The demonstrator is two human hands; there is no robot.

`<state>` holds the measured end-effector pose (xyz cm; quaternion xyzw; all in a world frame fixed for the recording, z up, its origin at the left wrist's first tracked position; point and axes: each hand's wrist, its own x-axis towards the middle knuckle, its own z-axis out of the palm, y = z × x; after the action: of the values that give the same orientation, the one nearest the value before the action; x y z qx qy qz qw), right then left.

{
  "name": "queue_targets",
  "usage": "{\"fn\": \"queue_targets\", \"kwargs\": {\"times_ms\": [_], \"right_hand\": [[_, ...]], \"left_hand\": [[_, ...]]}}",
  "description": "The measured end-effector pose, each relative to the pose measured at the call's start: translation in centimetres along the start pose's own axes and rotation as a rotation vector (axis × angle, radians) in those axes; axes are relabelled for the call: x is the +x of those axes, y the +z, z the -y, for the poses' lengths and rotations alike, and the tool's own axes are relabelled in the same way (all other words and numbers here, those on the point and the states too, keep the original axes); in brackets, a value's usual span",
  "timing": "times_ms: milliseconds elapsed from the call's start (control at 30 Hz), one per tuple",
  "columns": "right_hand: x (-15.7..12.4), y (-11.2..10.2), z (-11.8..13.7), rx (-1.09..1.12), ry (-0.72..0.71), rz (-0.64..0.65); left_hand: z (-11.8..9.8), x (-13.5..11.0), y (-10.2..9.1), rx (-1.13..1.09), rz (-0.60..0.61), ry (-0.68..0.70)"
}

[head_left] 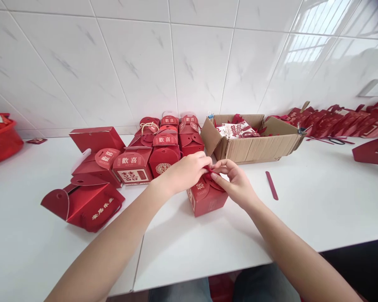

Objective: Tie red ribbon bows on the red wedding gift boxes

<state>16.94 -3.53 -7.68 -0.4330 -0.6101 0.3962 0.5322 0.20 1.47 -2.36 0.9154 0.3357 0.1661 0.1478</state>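
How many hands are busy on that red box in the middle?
2: the left hand and the right hand, both at the red cord on top of the red box.

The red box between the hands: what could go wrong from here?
The red cord could slip, since the left hand and right hand hold it only by the fingertips. Pressing down might dent the red box beneath. The left forearm appears close to the front open box at left and might nudge it.
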Motion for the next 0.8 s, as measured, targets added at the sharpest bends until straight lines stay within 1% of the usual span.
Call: {"fn": "queue_targets", "kwargs": {"times_ms": [100, 167, 233, 300, 367, 433, 500, 667, 800], "right_hand": [[0.3, -0.2, 0.0, 0.023, 0.006, -0.037], [0.4, -0.2, 0.1, 0.013, 0.012, -0.063], [0.4, -0.2, 0.2, -0.034, 0.014, -0.091], [0.4, -0.2, 0.3, -0.111, 0.001, -0.117], [0.3, -0.2, 0.4, -0.180, -0.014, -0.132], [0.3, -0.2, 0.4, -0.206, -0.022, -0.131], [0.2, -0.3, 0.5, -0.206, -0.020, -0.120], [0.2, -0.5, 0.8, -0.316, -0.028, -0.127], [0.2, -0.5, 0.9, -0.388, -0.050, -0.162]], "left_hand": [[0.3, 0.5, 1.0, -0.093, -0.109, 0.061], [0.5, 0.7, 1.5, -0.137, -0.175, 0.061], [0.5, 0.7, 1.4, -0.133, -0.218, -0.007], [0.3, 0.4, 0.8, -0.094, -0.239, -0.097], [0.1, 0.1, 0.0, -0.074, -0.199, -0.141], [-0.1, -0.1, -0.5, -0.088, -0.110, -0.139], [-0.2, -0.1, -0.5, -0.096, -0.050, -0.117], [0.0, 0.4, 0.5, -0.109, -0.057, -0.092], [0.1, 0.6, 0.8, -0.154, -0.067, -0.070]]}}
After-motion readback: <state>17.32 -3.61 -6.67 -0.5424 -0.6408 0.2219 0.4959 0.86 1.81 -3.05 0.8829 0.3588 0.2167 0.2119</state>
